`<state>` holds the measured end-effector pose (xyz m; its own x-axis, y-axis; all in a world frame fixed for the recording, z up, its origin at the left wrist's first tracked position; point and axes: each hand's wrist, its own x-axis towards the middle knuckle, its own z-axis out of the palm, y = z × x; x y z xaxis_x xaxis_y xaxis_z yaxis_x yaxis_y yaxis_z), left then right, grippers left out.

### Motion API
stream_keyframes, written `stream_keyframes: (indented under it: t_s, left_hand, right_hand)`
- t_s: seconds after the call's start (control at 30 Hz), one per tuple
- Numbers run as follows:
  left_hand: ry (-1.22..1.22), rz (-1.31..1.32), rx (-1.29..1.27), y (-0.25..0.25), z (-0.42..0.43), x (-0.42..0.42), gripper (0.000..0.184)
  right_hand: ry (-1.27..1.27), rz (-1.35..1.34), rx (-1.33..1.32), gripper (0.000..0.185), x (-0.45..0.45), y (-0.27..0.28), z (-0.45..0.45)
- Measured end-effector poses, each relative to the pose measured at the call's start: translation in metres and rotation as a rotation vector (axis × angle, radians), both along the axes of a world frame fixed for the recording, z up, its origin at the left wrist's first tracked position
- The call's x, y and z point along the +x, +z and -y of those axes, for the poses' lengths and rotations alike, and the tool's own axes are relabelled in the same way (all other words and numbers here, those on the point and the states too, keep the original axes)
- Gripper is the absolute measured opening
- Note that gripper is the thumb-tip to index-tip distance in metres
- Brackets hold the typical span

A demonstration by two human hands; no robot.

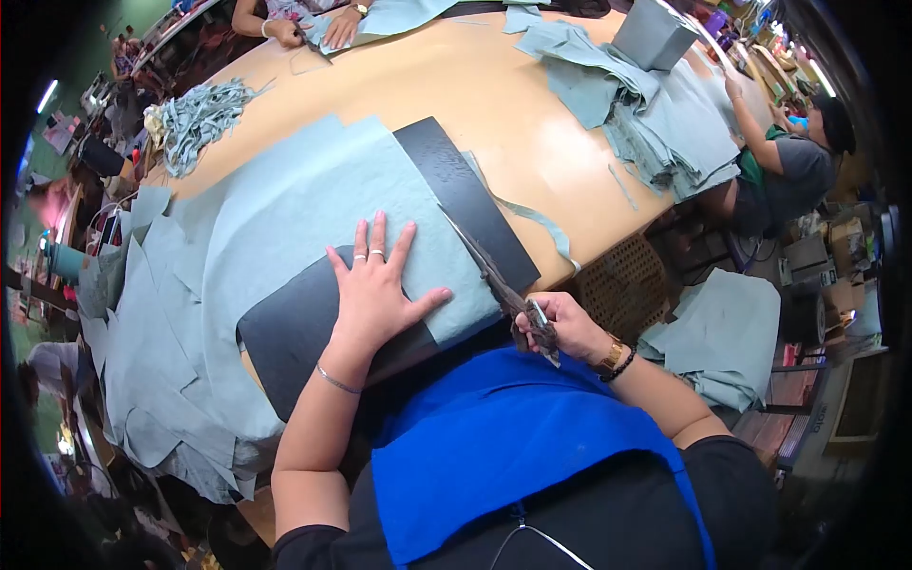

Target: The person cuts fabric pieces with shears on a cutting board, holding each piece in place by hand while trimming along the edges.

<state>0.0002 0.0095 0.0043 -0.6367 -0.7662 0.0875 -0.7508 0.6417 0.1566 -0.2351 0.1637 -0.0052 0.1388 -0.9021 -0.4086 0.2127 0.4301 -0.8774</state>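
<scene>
Closed around the dark-wrapped handles, the right hand (pixel 560 325) holds long shears (pixel 499 282) whose blades lie along the right edge of a pale blue-green sheet (pixel 323 180) at the center of the frame; whether the blades are parted cannot be told. Spread flat, the left hand (pixel 369 290) rests on the sheet, thumb pointing toward the shears. Clean cutting here likely depends on firm, even pressure from that palm, long unhurried strokes, and a thumb kept well out of the blades' line; a lifted sheet could wrinkle and pull the edge crooked. A black panel (pixel 465 180) shows just beyond the blades, and a narrow strip (pixel 543 219) curls past it on the wooden table (pixel 456 95). Tangled strips (pixel 204 119) lie at upper left, stacked pieces (pixel 679 142) at upper right, near a seated co-worker (pixel 803 171).
</scene>
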Motion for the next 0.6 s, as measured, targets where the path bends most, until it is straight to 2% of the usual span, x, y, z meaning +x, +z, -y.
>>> stream_keyframes:
  t_s: [0.3, 0.6]
  left_hand:
    - [-0.041, 0.021, -0.003, 0.003, -0.006, -0.002, 0.095]
    - [0.024, -0.029, 0.004, -0.003, 0.019, -0.003, 0.084]
  right_hand:
    - [-0.011, 0.003, 0.027, 0.023, 0.007, 0.007, 0.016]
    - [-0.042, -0.01, -0.044, 0.026, 0.013, -0.004, 0.011]
